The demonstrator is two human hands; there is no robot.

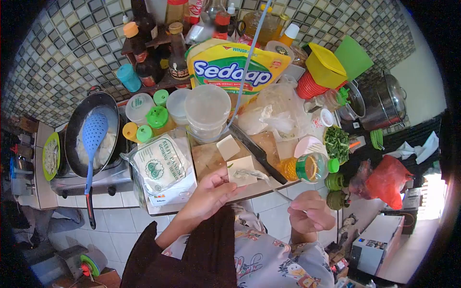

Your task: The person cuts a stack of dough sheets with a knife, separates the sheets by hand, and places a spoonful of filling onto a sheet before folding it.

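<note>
My left hand (216,190) pinches the edge of a square dumpling wrapper (244,163) held flat in front of my body. Pale filling lies on that wrapper. With my right hand (312,214) I grip the handle of a spoon (282,196), whose bowl end reaches the filling. Another square wrapper (228,148) rests on the wooden cutting board (203,161). A dark-handled knife (254,148) lies slantwise across the board. Left of the board sits a plastic pack of wrappers (161,161) printed "Kulit Pangsit".
A blue slotted spatula (95,134) lies in a frying pan (72,144) on the stove. An oil bottle (307,167) lies sideways at the counter's right, near chopped greens (337,146). Plastic tubs (207,105) and a yellow Sedaap pouch (230,54) stand behind.
</note>
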